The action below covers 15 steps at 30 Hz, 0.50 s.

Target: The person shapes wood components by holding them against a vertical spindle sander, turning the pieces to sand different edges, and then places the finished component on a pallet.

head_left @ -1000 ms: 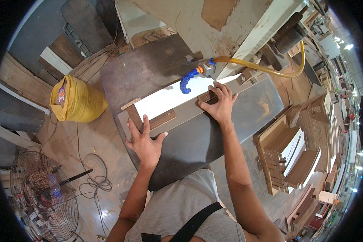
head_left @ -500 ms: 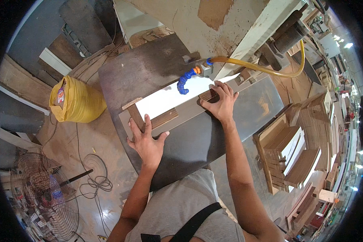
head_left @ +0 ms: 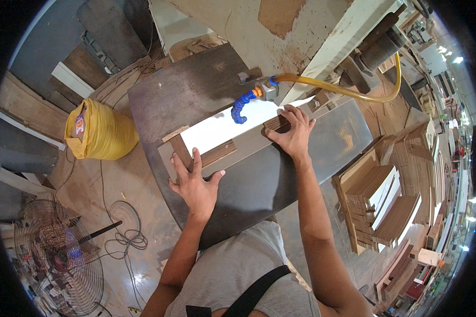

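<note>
A long white panel point(head_left: 212, 132) lies on a flat grey-brown board point(head_left: 248, 138) fitted with brown wooden strips, on a dark machine table point(head_left: 248, 185). My left hand point(head_left: 197, 194) rests on the board's left end, fingers spread. Its fingertips touch near the panel's lower left corner, beside a wooden strip point(head_left: 219, 153). My right hand point(head_left: 295, 136) is closed about a small brown wooden block point(head_left: 274, 123) at the panel's near edge, thumb on the near side and curved fingers beyond. A blue jointed hose point(head_left: 238, 108) hangs over the panel.
A pale machine column point(head_left: 322, 53) with a yellow tube point(head_left: 354, 94) stands beyond the table. A yellow sack point(head_left: 108, 132) and a wire fan point(head_left: 58, 259) with loose cables are at left. Stacked brown and white boards point(head_left: 378, 206) stand at right.
The board with the white panel has slid slightly to the right along the table. Both my hands have moved with it, keeping their places on it.
</note>
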Each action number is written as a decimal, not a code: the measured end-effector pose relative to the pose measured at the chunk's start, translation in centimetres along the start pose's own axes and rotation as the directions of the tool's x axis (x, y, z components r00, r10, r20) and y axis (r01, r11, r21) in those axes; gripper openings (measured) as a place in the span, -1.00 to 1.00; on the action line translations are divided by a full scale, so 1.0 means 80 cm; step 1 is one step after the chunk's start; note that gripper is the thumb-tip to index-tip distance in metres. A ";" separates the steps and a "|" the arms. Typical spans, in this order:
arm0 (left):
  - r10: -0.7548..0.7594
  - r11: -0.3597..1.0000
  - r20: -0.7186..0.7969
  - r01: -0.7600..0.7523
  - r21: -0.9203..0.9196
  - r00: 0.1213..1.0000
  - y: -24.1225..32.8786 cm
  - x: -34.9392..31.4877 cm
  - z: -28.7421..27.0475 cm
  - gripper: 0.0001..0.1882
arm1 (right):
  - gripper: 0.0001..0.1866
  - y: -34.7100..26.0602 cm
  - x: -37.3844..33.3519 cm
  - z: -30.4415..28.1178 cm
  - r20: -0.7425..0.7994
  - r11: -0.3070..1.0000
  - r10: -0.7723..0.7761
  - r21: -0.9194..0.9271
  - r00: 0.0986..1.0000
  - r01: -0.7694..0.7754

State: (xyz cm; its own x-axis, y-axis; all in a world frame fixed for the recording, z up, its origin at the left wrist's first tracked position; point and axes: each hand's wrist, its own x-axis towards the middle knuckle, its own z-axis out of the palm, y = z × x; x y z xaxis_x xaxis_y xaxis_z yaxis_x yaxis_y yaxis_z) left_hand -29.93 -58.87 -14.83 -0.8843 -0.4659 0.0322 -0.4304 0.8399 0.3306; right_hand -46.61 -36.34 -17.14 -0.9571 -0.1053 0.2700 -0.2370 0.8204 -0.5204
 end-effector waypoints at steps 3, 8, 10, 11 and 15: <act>0.009 1.000 -0.010 -0.009 -0.005 1.000 0.002 0.000 0.001 -0.01 | -0.34 0.003 0.000 -0.001 -0.005 1.000 -0.010 -0.003 1.000 0.010; 0.007 1.000 -0.008 -0.007 -0.010 1.000 0.004 0.000 0.005 -0.01 | -0.35 0.006 0.002 0.001 -0.006 1.000 -0.009 0.007 1.000 0.009; 0.012 1.000 -0.017 -0.012 -0.008 1.000 0.005 0.000 0.003 -0.01 | -0.35 0.008 0.002 0.001 -0.014 1.000 -0.007 0.006 1.000 0.007; 0.012 1.000 -0.016 -0.012 -0.006 1.000 0.008 -0.001 0.002 -0.01 | -0.35 0.009 0.003 0.000 -0.021 1.000 -0.006 0.006 1.000 0.006; -0.002 1.000 0.002 0.002 -0.019 1.000 0.009 0.000 0.004 -0.02 | -0.34 0.009 0.004 -0.001 -0.026 1.000 -0.013 0.010 1.000 0.013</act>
State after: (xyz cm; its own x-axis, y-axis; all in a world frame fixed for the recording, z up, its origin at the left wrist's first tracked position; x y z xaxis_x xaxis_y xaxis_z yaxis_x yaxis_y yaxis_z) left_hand -30.29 -58.14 -14.86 -0.8838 -0.4669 0.0292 -0.4287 0.8333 0.3490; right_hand -47.06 -35.71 -17.40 -0.9494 -0.1013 0.2973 -0.2512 0.8130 -0.5253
